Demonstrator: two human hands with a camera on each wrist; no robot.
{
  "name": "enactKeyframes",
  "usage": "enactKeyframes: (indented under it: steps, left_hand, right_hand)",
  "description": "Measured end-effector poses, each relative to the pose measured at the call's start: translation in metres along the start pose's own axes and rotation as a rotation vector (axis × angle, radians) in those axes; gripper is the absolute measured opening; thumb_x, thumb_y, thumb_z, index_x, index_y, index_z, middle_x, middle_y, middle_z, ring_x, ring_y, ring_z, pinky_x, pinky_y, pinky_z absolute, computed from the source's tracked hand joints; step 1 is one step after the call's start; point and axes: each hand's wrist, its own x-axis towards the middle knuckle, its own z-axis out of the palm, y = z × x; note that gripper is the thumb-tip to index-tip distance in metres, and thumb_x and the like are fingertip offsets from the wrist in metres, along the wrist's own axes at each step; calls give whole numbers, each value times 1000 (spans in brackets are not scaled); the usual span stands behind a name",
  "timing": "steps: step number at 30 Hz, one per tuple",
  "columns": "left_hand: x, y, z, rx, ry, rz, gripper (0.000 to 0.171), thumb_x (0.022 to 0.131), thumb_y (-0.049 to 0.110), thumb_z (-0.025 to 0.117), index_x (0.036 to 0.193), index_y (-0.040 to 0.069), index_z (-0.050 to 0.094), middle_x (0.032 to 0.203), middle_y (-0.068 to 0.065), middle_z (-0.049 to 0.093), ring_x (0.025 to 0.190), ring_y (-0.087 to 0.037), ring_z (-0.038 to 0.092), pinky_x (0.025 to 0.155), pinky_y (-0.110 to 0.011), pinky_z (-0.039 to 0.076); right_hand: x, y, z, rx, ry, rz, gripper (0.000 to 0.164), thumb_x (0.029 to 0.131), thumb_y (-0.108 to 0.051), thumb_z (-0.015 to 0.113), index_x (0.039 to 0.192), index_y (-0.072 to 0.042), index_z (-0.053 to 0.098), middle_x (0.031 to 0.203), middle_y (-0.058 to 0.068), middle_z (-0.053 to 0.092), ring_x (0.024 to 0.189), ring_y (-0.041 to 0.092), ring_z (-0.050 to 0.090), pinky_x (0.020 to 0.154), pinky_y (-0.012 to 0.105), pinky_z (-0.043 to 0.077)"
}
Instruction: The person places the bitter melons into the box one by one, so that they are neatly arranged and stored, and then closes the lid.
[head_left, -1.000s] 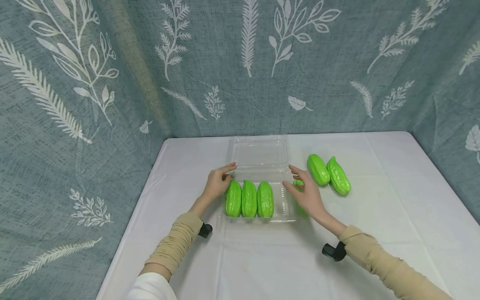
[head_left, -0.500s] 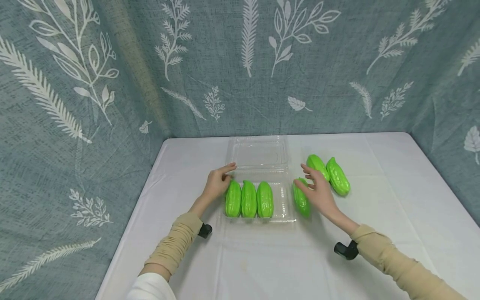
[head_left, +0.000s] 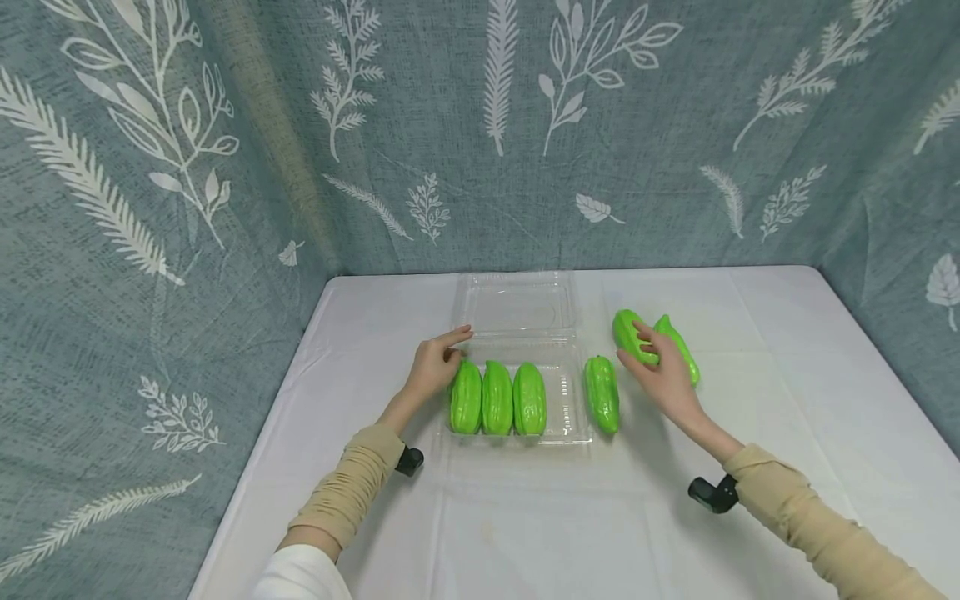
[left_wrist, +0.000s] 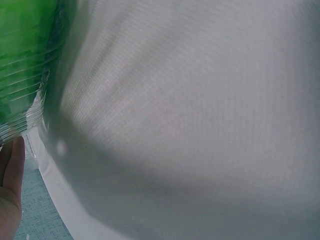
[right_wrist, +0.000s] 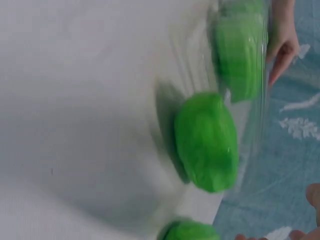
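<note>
My left hand (head_left: 431, 371) holds the left rim of a clear plastic clamshell box (head_left: 558, 404), its index finger along the hinge corner. Three glossy green ridged vegetables, shaped like stubby cucumbers, lie side by side in the box; the middle one (head_left: 498, 398) is upright. Just right of the box a fourth green vegetable (head_left: 602, 394) rests on the cloth. My right hand (head_left: 666, 379) hovers with parted, loosely bent fingers over two more green vegetables, the left one (head_left: 628, 329) and the right one (head_left: 667, 327), partly covering both. It grips nothing.
The box's transparent lid (head_left: 516, 302) lies folded back toward the rear table edge. A white cloth (head_left: 525, 517) covers the table. Blue-green curtains (head_left: 450, 125) with white leaf prints hang behind and at both sides.
My right hand has moved right, away from the box and off the fourth green vegetable, to the pair at the back right. The left hand and box have stayed put.
</note>
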Motion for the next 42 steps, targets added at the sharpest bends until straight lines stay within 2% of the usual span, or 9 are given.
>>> enactKeyframes:
  steps: [6,16,22,25,28,33,37,42]
  left_hand:
    - [-1,0,0,0,0,2,39,87,-13,48,122,-2,62,133,-13,58,94,-25,70,69,-25,49]
    - [-1,0,0,4,-1,-2,40,86,-13,48,122,-2,62,133,-13,57,93,-25,70,66,-21,45]
    - [-2,-1,0,2,15,28,40,85,-13,49,121,-3,62,132,-14,58,89,-26,70,64,-21,45]
    - [-3,-1,0,-15,31,73,40,84,-13,48,120,-4,62,131,-15,59,85,-24,69,62,-21,46]
    - [-3,0,0,-25,37,90,40,84,-13,48,120,-5,62,131,-15,59,84,-22,69,62,-21,47]
    - [-2,2,-1,-4,6,49,38,86,-11,48,122,-5,60,133,-16,57,87,-26,70,64,-22,48]
    - [-1,2,-2,10,-16,18,39,87,-11,49,123,-3,60,135,-13,56,91,-26,70,67,-23,49]
    - [-1,3,-2,9,-16,10,39,88,-11,48,124,-3,60,136,-13,56,92,-25,70,69,-23,50]
  right_hand:
    - [8,8,-12,-84,55,1,56,94,-19,58,141,5,38,130,32,47,116,47,50,91,54,47]
    - [22,23,-30,-98,144,19,54,94,-17,55,140,5,38,129,34,47,116,49,48,92,56,45]
    - [32,37,-39,-147,150,20,53,95,-17,53,141,5,38,130,35,45,116,50,47,94,58,42]
    - [36,43,-44,-176,128,36,54,96,-20,52,142,4,36,131,36,44,117,51,46,96,59,40]
    - [40,46,-47,-185,95,50,55,97,-22,51,143,4,35,131,37,42,117,52,45,96,60,39]
    - [48,48,-53,-211,33,38,54,97,-22,50,142,4,36,133,38,40,118,55,43,96,61,38]
    - [54,50,-59,-266,-59,42,52,97,-19,51,142,5,37,133,38,41,118,55,44,96,61,39]
    - [61,57,-64,-296,-217,127,56,99,-25,48,145,2,31,140,37,36,121,54,42,98,60,39]
